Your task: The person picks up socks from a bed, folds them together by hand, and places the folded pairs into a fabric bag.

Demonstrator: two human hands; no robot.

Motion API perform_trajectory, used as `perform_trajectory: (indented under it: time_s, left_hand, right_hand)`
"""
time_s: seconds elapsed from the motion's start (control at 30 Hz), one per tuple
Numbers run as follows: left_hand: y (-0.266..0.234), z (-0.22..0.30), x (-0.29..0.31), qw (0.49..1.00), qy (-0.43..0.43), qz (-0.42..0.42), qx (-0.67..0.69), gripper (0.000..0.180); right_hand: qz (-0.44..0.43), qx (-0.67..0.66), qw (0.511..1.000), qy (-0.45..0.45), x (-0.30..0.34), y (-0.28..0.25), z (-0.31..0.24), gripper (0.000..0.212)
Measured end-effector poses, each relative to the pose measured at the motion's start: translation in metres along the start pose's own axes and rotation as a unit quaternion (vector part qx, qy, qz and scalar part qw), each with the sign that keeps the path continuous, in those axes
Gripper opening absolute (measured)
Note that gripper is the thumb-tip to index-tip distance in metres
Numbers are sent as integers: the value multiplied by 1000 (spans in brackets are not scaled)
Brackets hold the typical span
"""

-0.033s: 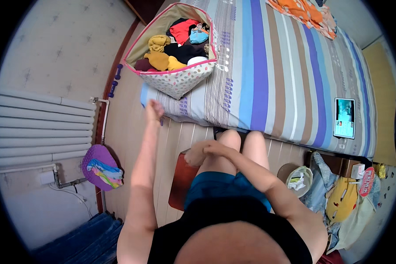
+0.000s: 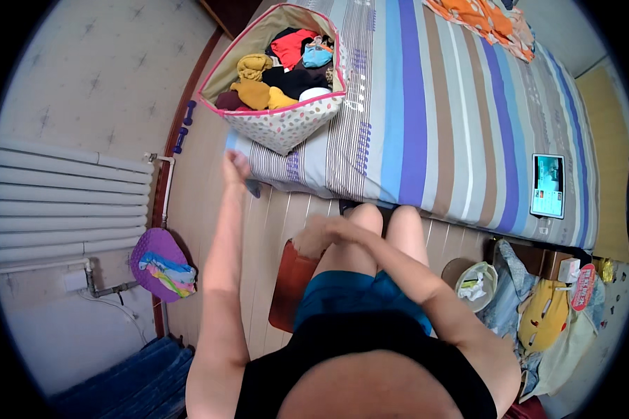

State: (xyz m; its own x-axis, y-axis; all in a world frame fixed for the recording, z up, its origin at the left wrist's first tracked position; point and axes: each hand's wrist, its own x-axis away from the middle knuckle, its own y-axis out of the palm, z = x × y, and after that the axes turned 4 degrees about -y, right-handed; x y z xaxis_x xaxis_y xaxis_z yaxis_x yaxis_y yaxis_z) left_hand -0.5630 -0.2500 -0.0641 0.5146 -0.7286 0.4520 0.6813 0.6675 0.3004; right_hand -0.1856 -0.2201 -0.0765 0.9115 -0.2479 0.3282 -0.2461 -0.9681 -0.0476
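Observation:
My left hand [image 2: 236,167] is held out by the near left corner of the bed, its fingers curled; what they hold, if anything, I cannot make out. A small grey-purple piece [image 2: 254,188] shows just beside its wrist, too little to name. My right hand [image 2: 313,236] hangs over my left thigh and the brown stool [image 2: 290,290], smeared by motion, so its fingers cannot be read. Beyond the left hand, a white storage bag [image 2: 276,131] with coloured spots and a pink rim stands open on the bed, filled with folded and rolled clothes [image 2: 297,82].
A striped sheet covers the bed [image 2: 461,140]; a tablet [image 2: 548,186] and an orange patterned cloth [image 2: 493,28] lie on it. Left are a radiator [image 2: 70,202], purple dumbbells [image 2: 184,126] and a purple basin [image 2: 147,251]. A waste bin [image 2: 488,297] and yellow cushion [image 2: 538,321] sit right.
My left hand has shifted slightly left and farther from me. My right hand has moved a little, blurring more. The bag and bed look the same.

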Motion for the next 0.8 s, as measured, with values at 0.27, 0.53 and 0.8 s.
perform_trajectory:
  time_s: [0.27,0.53,0.8]
  left_hand:
    - [101,140,-38,973,60,123,-185,78]
    - [77,128,-109,988,33,119,-97,33]
    - [81,124,-68,937,20,206,-283,29]
  right_hand:
    - [252,-254,932,-57,-21,-197,-107,68]
    - [174,141,952,208,-118,-344,-194,103]
    - [199,318,913,161,-158,-347,-197,49]
